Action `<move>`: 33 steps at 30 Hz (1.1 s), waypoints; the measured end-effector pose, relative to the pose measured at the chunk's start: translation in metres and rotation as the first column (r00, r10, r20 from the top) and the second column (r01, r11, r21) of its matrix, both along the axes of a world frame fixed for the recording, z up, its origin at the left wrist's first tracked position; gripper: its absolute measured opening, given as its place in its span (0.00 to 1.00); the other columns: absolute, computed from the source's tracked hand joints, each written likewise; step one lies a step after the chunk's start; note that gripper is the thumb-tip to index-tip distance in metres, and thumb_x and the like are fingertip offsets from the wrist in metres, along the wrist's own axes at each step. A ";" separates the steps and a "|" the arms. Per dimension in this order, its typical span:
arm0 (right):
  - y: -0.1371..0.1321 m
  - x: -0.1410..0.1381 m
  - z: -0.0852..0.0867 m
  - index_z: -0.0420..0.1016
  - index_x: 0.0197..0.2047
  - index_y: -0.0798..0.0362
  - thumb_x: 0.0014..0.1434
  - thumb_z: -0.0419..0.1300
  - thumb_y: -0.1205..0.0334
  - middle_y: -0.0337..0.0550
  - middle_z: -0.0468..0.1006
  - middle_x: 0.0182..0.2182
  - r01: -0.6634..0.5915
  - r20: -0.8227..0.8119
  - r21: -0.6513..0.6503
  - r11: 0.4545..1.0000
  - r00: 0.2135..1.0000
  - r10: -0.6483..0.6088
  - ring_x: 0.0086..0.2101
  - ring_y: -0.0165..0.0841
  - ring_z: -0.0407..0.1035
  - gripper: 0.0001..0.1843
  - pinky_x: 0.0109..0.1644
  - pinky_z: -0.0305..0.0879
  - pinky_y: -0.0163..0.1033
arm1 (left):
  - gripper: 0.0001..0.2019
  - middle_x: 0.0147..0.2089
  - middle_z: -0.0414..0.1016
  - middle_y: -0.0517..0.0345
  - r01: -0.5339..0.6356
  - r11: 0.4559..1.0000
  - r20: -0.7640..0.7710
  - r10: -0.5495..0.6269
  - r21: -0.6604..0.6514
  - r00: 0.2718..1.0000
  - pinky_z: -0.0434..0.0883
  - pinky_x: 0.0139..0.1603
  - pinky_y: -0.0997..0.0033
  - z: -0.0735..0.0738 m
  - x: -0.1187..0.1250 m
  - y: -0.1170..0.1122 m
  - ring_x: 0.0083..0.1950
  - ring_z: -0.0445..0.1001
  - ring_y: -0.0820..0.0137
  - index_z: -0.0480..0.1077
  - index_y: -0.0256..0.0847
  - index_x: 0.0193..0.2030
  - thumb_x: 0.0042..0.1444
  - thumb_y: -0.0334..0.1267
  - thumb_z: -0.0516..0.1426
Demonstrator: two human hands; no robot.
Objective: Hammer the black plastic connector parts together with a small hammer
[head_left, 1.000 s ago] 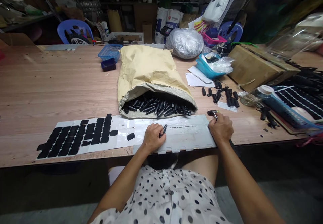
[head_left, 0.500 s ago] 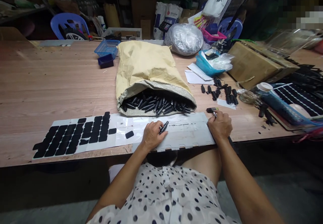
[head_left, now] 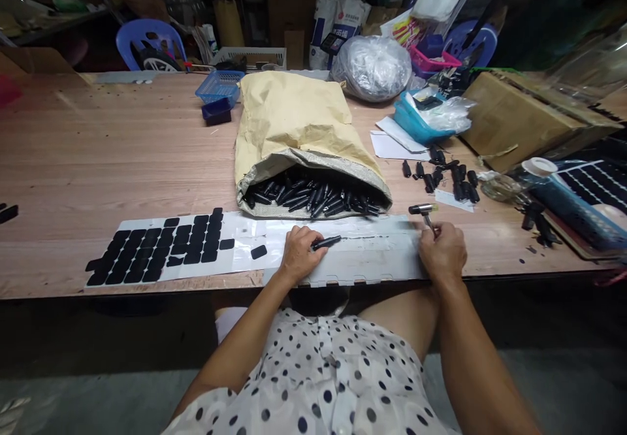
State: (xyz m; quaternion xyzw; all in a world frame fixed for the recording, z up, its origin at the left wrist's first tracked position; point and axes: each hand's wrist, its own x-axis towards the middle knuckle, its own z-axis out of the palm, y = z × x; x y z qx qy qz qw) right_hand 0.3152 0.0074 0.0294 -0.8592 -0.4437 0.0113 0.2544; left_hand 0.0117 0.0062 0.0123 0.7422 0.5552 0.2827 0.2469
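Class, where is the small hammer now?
Head view, right of centre: the small hammer is gripped by the right hand, just right of the paper sack.

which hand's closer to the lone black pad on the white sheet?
Left. The left hand, gripping a black part, sits just right of the lone pad; the right hand, holding the small hammer, is much farther right.

— Where do we have our left hand (head_left: 298,253)?
— Forearm stretched forward, knuckles up — fingers curled closed.
— And our right hand (head_left: 443,252)?
— Fisted too, arm reaching forward, well apart from the left.
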 end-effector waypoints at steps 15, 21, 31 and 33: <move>-0.074 -0.132 0.006 0.78 0.59 0.46 0.71 0.50 0.63 0.45 0.80 0.40 -0.639 0.062 0.306 0.706 0.753 0.655 0.39 0.35 0.76 0.21 0.41 0.73 0.37 | 0.07 0.40 0.78 0.59 -0.004 0.984 0.025 0.009 -0.180 1.000 0.67 0.55 0.58 0.013 0.002 0.000 0.48 0.70 0.62 0.81 0.47 0.39 0.53 0.32 0.68; -0.071 -0.140 0.001 0.82 0.56 0.46 0.70 0.53 0.69 0.44 0.81 0.38 -0.698 0.300 0.293 0.653 0.716 0.630 0.32 0.29 0.74 0.20 0.33 0.68 0.32 | 0.05 0.39 0.77 0.59 -0.024 0.986 0.026 0.028 -0.166 0.999 0.68 0.55 0.56 0.013 0.004 -0.001 0.47 0.70 0.61 0.79 0.47 0.35 0.53 0.34 0.68; -0.074 -0.132 -0.001 0.83 0.55 0.46 0.70 0.53 0.68 0.43 0.80 0.37 -0.666 0.283 0.314 0.677 0.746 0.602 0.33 0.30 0.75 0.20 0.34 0.68 0.32 | 0.05 0.37 0.77 0.59 -0.041 0.992 0.037 0.046 -0.123 0.998 0.69 0.54 0.56 0.010 0.004 -0.003 0.46 0.71 0.61 0.79 0.45 0.34 0.52 0.31 0.68; -0.074 -0.132 -0.002 0.83 0.54 0.45 0.69 0.53 0.67 0.43 0.80 0.37 -0.657 0.254 0.305 0.689 0.754 0.606 0.34 0.30 0.75 0.19 0.33 0.67 0.32 | 0.05 0.36 0.77 0.59 -0.042 0.992 0.040 0.047 -0.122 0.998 0.70 0.54 0.56 0.010 0.004 -0.003 0.45 0.72 0.61 0.79 0.45 0.34 0.51 0.31 0.68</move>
